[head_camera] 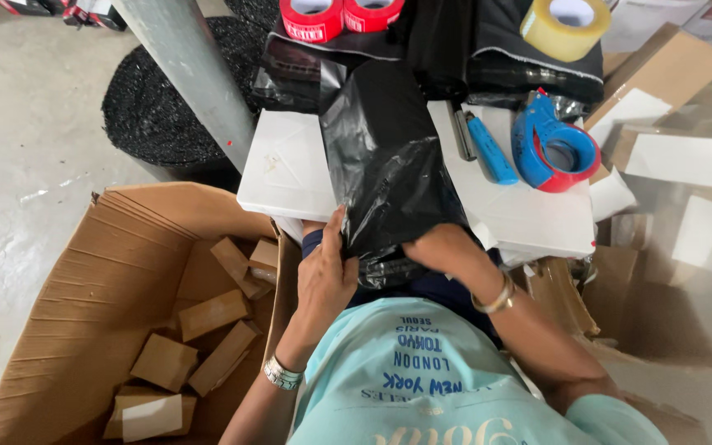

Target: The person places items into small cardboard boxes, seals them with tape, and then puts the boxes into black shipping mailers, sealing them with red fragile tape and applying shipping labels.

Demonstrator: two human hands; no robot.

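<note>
**Black bag held at the edge of the white tabletop**

Head view: Held a black plastic bag [385, 156] with both hands. Left hand [325, 276] pinched the bag's left edge, fingers [341, 235] closed on it. Right hand [422, 247] reached inside the bag's mouth, fingers hidden, cannot tell how open. Lay partly on the white tabletop [286, 169], near a blue tape dispenser [555, 144]. Stood beside a brown box [109, 288] full of small cartons.

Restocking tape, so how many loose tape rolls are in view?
3: two red rolls side by side at the top edge, one clear-yellowish roll top right. Others may be hidden.
</note>
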